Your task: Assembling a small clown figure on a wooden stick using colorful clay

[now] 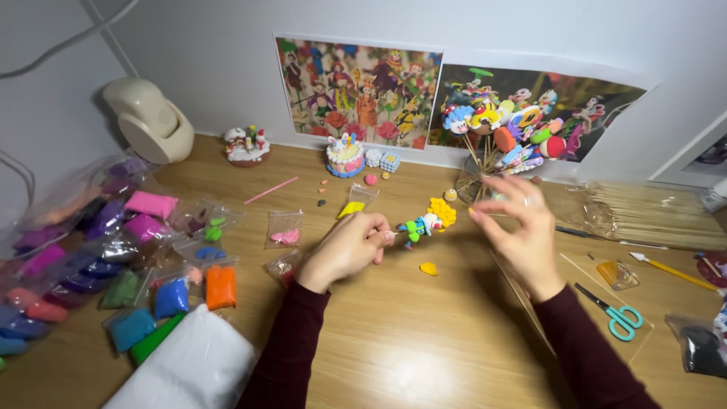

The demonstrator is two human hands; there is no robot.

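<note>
Wooden table (394, 348), multicoloured yellow-topped clay figure (425, 222) in left hand (344, 248).

Your hands, mid-table.
Your left hand (347, 248) is pinched closed; your right hand (521, 227) hovers, fingers spread and loosely curled.

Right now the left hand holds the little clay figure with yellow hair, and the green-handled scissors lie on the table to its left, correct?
Not quite. The left hand does hold the clay figure, but the scissors lie to its right, beyond the right hand. The head view shows this.
</note>
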